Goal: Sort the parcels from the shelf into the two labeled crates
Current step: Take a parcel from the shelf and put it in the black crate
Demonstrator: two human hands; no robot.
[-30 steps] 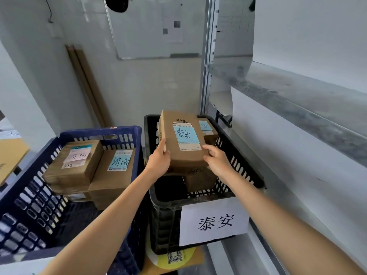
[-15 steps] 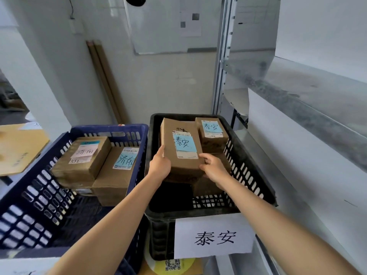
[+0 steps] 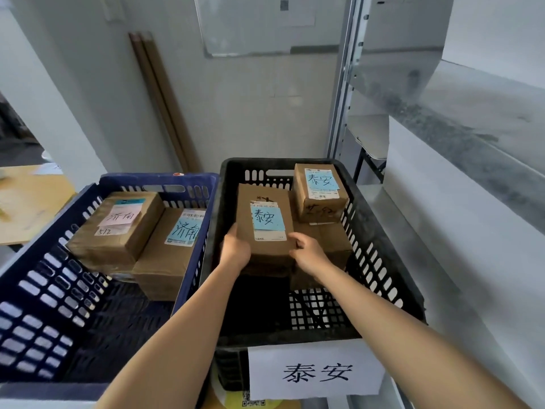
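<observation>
Item: parcel (image 3: 265,228) marked 泰安, centre of frame, inside the black crate (image 3: 380,255), over other boxes. Left hand (image 3: 236,250) and right hand (image 3: 308,252) are each gripping a near corner, fingers curled. Advice: settle it flat, label up, before releasing.

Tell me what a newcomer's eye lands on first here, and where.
The left hand and right hand hold a brown parcel with a blue handwritten label in the black crate on the right, which bears a white sign on its near side. Left of it stands a blue crate with two labelled parcels showing.
</observation>
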